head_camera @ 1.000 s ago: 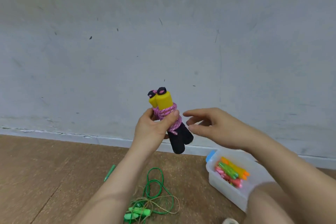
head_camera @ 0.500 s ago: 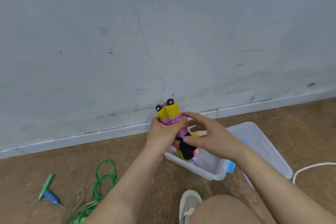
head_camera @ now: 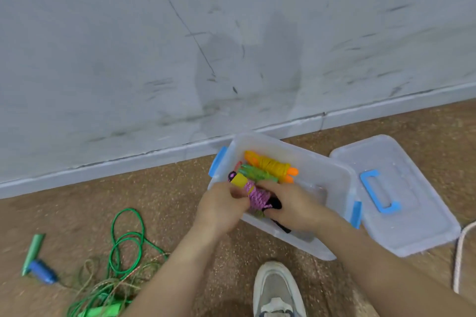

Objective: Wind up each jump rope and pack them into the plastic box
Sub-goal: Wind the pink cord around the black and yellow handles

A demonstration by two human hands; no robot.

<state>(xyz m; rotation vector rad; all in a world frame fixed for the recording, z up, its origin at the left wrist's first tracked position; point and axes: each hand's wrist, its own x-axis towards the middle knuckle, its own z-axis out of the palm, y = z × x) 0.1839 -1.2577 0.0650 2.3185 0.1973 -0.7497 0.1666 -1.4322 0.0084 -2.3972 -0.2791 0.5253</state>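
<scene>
The clear plastic box (head_camera: pixel 337 188) with blue latches sits on the brown floor by the wall. Inside it lie a wound yellow rope with orange handles (head_camera: pixel 274 168) and a wound green rope (head_camera: pixel 255 174). A wound pink rope with yellow-and-black handles (head_camera: pixel 253 194) is held low inside the box's near-left part. My left hand (head_camera: pixel 221 207) grips its yellow-handled end. My right hand (head_camera: pixel 291 204) grips its black end, which the fingers partly hide.
The box's clear lid (head_camera: pixel 401 198) with a blue handle lies flat to the right. A loose green rope (head_camera: pixel 123 242) tangled with a tan rope (head_camera: pixel 103 283) lies at the lower left, beside a green and blue handle (head_camera: pixel 36 257). A white cord (head_camera: pixel 459 257) and a shoe (head_camera: pixel 277 291) are nearby.
The view swung down onto the box. Both hands lowered the wound pink rope from chest height into the box, and my right hand closed on its black end.
</scene>
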